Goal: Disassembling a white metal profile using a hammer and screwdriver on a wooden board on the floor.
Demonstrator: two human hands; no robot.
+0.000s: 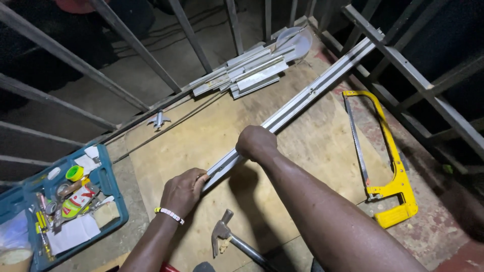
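Gripping aluminium track [302, 100] w/ both fists, left hand [184, 191] at near end, right hand [256, 142] just beyond; track uncut, yellow hacksaw [390, 166] lying untouched right of track, claw hammer [227, 238] near its near end

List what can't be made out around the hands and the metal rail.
- Metal rail, head view: the near end is hidden inside the left hand; the stretch under the right hand is covered.
- Fingers of the right hand: curled under, out of sight.
- Hammer: handle cut off by the bottom edge.
- Blue toolbox: contents too small and jumbled; cut off at left edge.
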